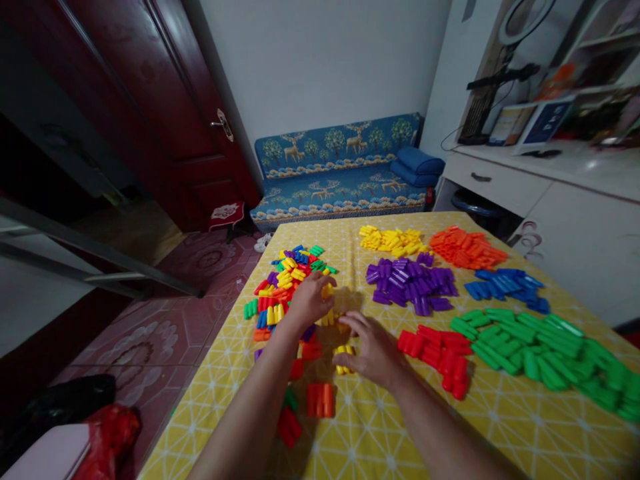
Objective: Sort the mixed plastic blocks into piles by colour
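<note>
Yellow patterned tablecloth (pixel 400 427) is covered with plastic pegs. Left hand (pixel 310 301) is laid, fingers curled, on the mixed pile (pixel 285 280) at left. Right hand (pixel 373 350) is closed on yellow pegs (pixel 343 351), just near of it. Six sorted single-colour heaps are seen right; red heap (pixel 440 353) nearest.

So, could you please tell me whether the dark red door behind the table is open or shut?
Open. The dark red door is swung away from the white wall, with its handle on the free edge.
</note>
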The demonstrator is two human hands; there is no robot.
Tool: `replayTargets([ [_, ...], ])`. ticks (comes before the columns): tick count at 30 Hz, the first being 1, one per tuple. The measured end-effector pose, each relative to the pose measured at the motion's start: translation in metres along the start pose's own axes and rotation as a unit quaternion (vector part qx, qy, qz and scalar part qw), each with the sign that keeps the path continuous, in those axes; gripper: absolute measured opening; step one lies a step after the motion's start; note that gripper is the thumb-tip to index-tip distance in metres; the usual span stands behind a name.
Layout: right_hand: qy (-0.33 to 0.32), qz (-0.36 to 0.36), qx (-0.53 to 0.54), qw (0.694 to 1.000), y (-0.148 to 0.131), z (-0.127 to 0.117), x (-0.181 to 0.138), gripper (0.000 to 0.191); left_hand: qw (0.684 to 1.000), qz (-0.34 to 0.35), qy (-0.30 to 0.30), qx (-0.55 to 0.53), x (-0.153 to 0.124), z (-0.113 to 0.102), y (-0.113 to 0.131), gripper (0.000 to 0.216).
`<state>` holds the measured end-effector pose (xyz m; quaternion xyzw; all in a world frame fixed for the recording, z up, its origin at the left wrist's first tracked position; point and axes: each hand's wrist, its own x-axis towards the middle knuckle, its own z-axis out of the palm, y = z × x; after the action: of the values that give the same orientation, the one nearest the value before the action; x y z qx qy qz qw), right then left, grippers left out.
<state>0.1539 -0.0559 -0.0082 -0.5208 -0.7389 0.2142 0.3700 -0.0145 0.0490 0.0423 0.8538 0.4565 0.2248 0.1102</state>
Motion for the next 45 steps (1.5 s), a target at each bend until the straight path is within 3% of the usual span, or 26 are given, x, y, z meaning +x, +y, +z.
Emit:
replayTargets([
  [2, -0.038, -0.021, -0.060, 0.997, -0.004, 0.000, -0.001, 0.064, 1.000, -0.011, -0.019, 0.009, -0.006, -0.015, 0.000, 0.026],
  [4, -0.042, -0.017, -0.091, 0.995, -0.003, 0.004, 0.001, 0.054, 0.997, -0.019, -0.072, 0.035, -0.013, -0.024, 0.000, 0.026],
  [7, 0.015, 0.009, -0.099, 0.995, 0.001, 0.012, 0.007, 0.039, 0.988, -0.013, -0.129, 0.085, -0.022, -0.023, 0.001, 0.030],
  [11, 0.079, 0.029, -0.113, 0.990, 0.006, 0.021, 0.011, 0.043, 0.982, -0.021, -0.134, 0.135, -0.028, -0.012, 0.006, 0.054],
  [13, 0.089, 0.031, -0.141, 0.985, 0.006, 0.024, 0.009, 0.046, 0.979, -0.028, -0.130, 0.151, -0.028, -0.007, 0.010, 0.051],
  [18, 0.094, 0.037, -0.171, 0.980, 0.003, 0.027, 0.006, 0.050, 0.985, -0.021, -0.099, 0.140, -0.028, 0.003, 0.016, 0.034],
  [24, 0.113, 0.041, -0.120, 0.985, 0.005, 0.024, 0.008, 0.035, 0.998, -0.030, -0.014, 0.058, -0.036, 0.021, 0.016, 0.035],
  [28, 0.153, 0.060, -0.034, 0.986, 0.008, 0.020, 0.010, 0.021, 0.992, -0.063, 0.074, -0.076, -0.039, 0.031, 0.008, 0.024],
  [32, 0.171, 0.095, 0.047, 0.979, 0.014, 0.020, 0.011, 0.024, 0.956, -0.088, 0.156, -0.233, -0.039, 0.037, 0.002, 0.012],
  [37, 0.176, 0.106, 0.062, 0.977, 0.020, 0.022, 0.010, 0.024, 0.947, -0.076, 0.144, -0.276, -0.039, 0.036, 0.002, 0.015],
  [42, 0.225, 0.036, 0.054, 0.972, 0.012, 0.016, 0.008, 0.022, 0.965, -0.049, 0.134, -0.220, -0.041, 0.031, 0.007, 0.016],
  [45, 0.213, 0.010, 0.074, 0.974, 0.008, 0.014, 0.008, 0.020, 0.967, -0.036, 0.123, -0.218, -0.042, 0.030, 0.010, 0.017],
])
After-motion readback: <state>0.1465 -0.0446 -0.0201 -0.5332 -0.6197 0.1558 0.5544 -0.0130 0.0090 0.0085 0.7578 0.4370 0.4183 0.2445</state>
